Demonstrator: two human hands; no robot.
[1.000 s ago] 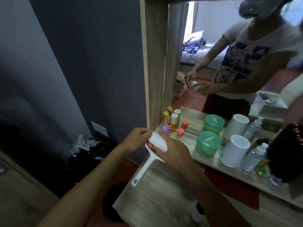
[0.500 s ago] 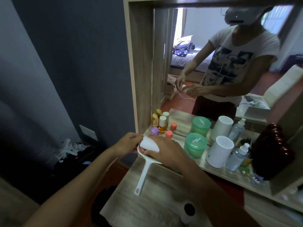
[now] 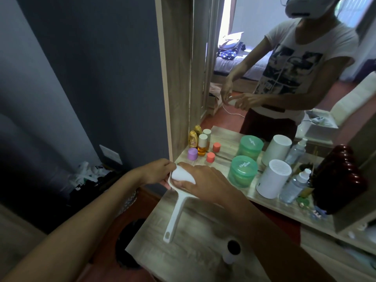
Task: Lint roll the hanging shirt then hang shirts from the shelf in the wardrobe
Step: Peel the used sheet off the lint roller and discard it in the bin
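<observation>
Both hands, left hand (image 3: 156, 171) and right hand (image 3: 203, 180), gripped the white plastic long-handled lint roller (image 3: 179, 192); steadying its head while peeling seemed wise.

Near half of the surface (image 3: 195, 259) lies bare: you can pass there, except a small black-capped bottle (image 3: 231, 251). Far edge, against the mirror (image 3: 264, 58): small bottles (image 3: 200, 146) left, green tubs (image 3: 242, 170), white cylinder (image 3: 272, 179), spray bottle (image 3: 295, 187), dark jar (image 3: 339, 180) block you.
</observation>
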